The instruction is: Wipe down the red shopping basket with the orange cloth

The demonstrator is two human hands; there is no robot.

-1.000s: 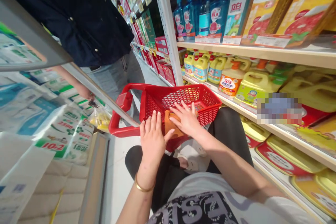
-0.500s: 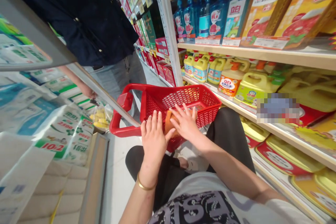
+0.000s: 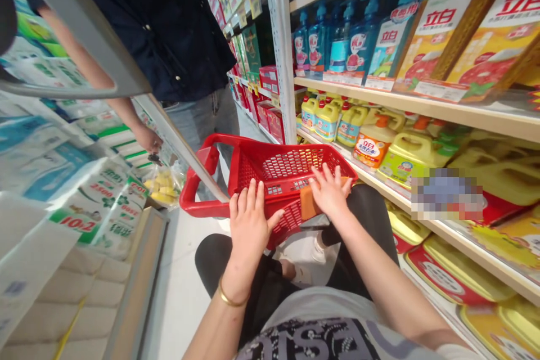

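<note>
A red plastic shopping basket point(image 3: 257, 202) with perforated sides stands in front of my knees, its long handle rod slanting up to the left. My left hand point(image 3: 251, 216) rests on the near rim, fingers spread and nothing in it. Farther right along the same rim, my right hand point(image 3: 331, 191) presses an orange-brown cloth point(image 3: 310, 203) over the edge. The cloth hangs down the basket's outer side, and part of it is hidden under my palm. Inside, the visible part of the basket holds nothing.
To my right, shelves hold blue pump bottles point(image 3: 318, 39) and yellow detergent jugs point(image 3: 324, 118). Tissue packs point(image 3: 88, 208) are stacked at left. A person in a dark top point(image 3: 156, 22) stands ahead, holding a bag of yellow items point(image 3: 162, 183). A grey frame point(image 3: 93, 28) crosses the upper left.
My right hand has slid the cloth rightward along the basket's near rim, away from my left hand. My left hand stays on the rim. The view has shifted slightly.
</note>
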